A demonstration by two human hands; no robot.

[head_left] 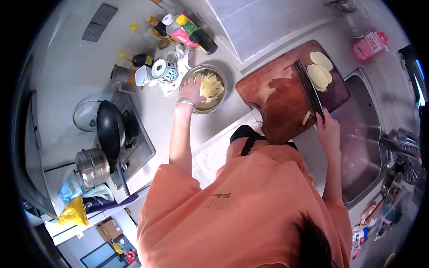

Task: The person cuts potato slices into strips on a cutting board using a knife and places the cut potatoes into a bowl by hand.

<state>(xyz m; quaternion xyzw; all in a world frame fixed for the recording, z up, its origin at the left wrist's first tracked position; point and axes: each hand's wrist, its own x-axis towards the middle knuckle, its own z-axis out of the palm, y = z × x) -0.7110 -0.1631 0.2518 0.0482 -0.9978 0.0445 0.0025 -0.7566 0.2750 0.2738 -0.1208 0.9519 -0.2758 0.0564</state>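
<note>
My left hand [193,90] reaches into a round metal bowl [225,85], its fingers apart and touching pale potato strips [212,87] that lie in liquid. Some fingertips are hard to make out there. At the cutting board, my right hand [329,127] is closed round the handle of a kitchen knife [309,88]. The dark blade lies across the wooden cutting board [277,96]. Beyond the blade, several potato slices [318,76] overlap at the board's far right. One loose potato strip [306,118] sits close to the knife handle.
Right of the board is a steel sink [362,143]. Bottles [196,35] and a patterned jar [164,70] stand behind the bowl. On the left are a black wok [111,129] on the stove and a steel pot [92,167]. A pink package [370,46] stands behind the sink.
</note>
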